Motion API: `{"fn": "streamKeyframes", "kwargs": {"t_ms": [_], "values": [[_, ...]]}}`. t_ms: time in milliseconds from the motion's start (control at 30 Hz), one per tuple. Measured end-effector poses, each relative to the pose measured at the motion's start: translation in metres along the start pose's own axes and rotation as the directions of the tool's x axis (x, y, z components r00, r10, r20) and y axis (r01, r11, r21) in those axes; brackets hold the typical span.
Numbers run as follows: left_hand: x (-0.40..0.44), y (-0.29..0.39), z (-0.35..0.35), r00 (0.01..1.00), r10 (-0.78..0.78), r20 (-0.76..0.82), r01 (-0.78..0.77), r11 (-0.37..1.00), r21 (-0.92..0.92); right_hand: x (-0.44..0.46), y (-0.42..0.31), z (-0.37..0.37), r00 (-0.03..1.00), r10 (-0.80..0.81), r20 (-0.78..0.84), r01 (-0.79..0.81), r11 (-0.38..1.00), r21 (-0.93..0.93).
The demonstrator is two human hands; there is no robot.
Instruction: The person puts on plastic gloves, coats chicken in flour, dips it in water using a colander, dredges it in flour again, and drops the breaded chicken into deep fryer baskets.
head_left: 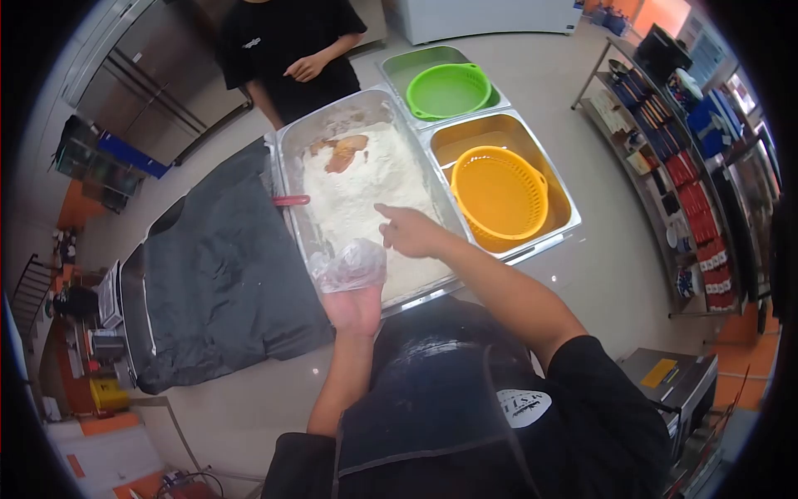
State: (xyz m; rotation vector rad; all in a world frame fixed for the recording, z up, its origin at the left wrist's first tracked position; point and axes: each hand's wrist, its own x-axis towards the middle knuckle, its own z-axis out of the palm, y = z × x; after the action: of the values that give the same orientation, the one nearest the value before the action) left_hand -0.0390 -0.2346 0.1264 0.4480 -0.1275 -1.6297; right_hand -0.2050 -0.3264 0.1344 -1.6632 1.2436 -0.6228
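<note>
Over flour point(357, 187), the plastic-covered left hand point(355, 301) seems unclenched, the empty right hand point(411, 232) points; apron lettering point(524, 407) is illegible.

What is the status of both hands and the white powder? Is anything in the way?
Left hand palm up, clear plastic over fingers. Right hand pointing over white powder, heaped in metal tray. Red handle at tray's rim, clear of hands.
</note>
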Motion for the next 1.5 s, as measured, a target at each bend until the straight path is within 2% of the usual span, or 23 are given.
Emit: {"fn": "streamKeyframes", "kwargs": {"t_ms": [67, 200, 300, 400, 500, 600, 700, 800, 900, 1100, 1200, 1400, 1500], "values": [[-0.003, 0.003, -0.011, 0.996, -0.009, 0.087, 0.014, 0.998, -0.058, 0.011, 0.004, 0.010, 0.976, -0.186, -0.112, 0.167, 0.973, -0.158], [-0.003, 0.008, -0.008, 0.993, 0.060, 0.099, -0.052, 0.995, -0.085, -0.031, -0.043, 0.010, 0.967, -0.152, -0.203, 0.153, 0.988, -0.012], [-0.004, 0.007, 0.000, 0.986, 0.115, 0.125, -0.103, 0.990, -0.094, -0.063, -0.043, 0.021, 0.952, -0.303, -0.052, 0.303, 0.953, -0.012], [-0.004, 0.004, -0.014, 0.984, 0.066, 0.167, -0.057, 0.997, -0.055, -0.078, -0.048, 0.041, 0.893, -0.442, -0.088, 0.437, 0.897, -0.067], [-0.001, -0.003, -0.022, 0.993, 0.116, 0.015, -0.117, 0.988, 0.097, -0.069, -0.031, 0.055, 0.844, -0.535, -0.027, 0.523, 0.833, -0.180], [0.005, -0.002, -0.042, 0.998, 0.054, -0.027, -0.050, 0.992, 0.118, -0.070, -0.027, 0.056, 0.796, -0.604, 0.028, 0.597, 0.778, -0.196], [0.009, -0.002, -0.040, 0.982, 0.162, -0.095, -0.151, 0.982, 0.115, -0.075, -0.023, 0.053, 0.857, -0.512, 0.053, 0.512, 0.838, -0.189], [0.009, -0.003, -0.032, 0.976, 0.165, -0.142, -0.149, 0.982, 0.116, -0.077, -0.022, 0.051, 0.895, -0.445, 0.018, 0.442, 0.882, -0.162], [0.006, 0.001, -0.033, 0.998, -0.012, 0.057, 0.015, 0.999, -0.046, -0.078, -0.023, 0.050, 0.872, -0.490, -0.016, 0.481, 0.860, -0.170], [0.002, 0.000, -0.002, 0.992, 0.048, 0.117, -0.056, 0.996, 0.065, -0.082, -0.027, 0.048, 0.877, -0.480, -0.023, 0.471, 0.868, -0.159], [0.000, 0.001, 0.002, 0.965, 0.011, 0.262, -0.009, 1.000, -0.009, -0.085, -0.024, 0.054, 0.882, -0.471, -0.027, 0.464, 0.877, -0.126], [0.008, 0.004, 0.001, 0.966, 0.161, 0.202, -0.164, 0.987, -0.005, -0.089, -0.028, 0.061, 0.898, -0.439, 0.020, 0.440, 0.897, -0.050], [0.010, 0.005, -0.001, 0.961, 0.170, 0.220, -0.179, 0.984, 0.020, -0.089, -0.027, 0.062, 0.910, -0.415, 0.014, 0.415, 0.910, -0.015]]}}
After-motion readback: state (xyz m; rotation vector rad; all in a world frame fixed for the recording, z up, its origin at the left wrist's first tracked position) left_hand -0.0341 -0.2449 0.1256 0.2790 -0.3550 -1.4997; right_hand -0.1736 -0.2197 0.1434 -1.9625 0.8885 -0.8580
